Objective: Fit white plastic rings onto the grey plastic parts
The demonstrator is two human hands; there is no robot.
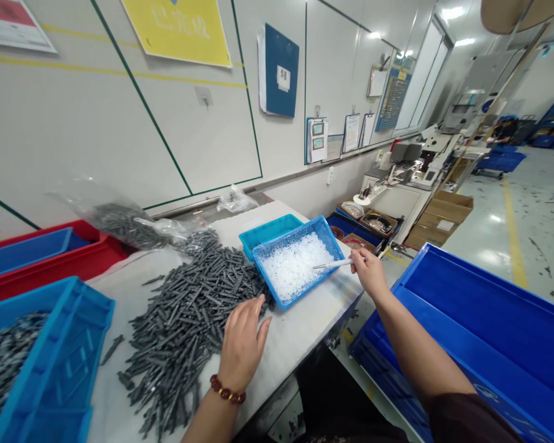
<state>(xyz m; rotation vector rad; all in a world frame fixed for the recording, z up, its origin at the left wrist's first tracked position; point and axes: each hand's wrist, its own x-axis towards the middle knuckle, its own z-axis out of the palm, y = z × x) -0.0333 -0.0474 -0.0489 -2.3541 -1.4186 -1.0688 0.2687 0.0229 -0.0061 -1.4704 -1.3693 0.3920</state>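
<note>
My right hand (368, 271) is closed around a slim white pen-like tool (339, 263) with a thin dark tip. That tip reaches over small white plastic pieces (295, 264) in a tilted blue basket (290, 303). My left hand (244, 335), wearing a beaded bracelet, has its fingers stretched out at the right edge of a heap of dark grey slender plastic parts (189, 314). Whether a part lies under its fingers is hidden. Behind the blue basket, partly covered by it, stands a teal basket (253, 235). Both baskets rest on the white worktable (300, 332).
At left, a blue crate (60, 363) holds more grey parts, with a red bin (41, 264) behind it. Plastic bags (129, 224) lie at the table's back. A large blue crate (480, 295) stands right of the table. Cardboard boxes (438, 218) are farther off.
</note>
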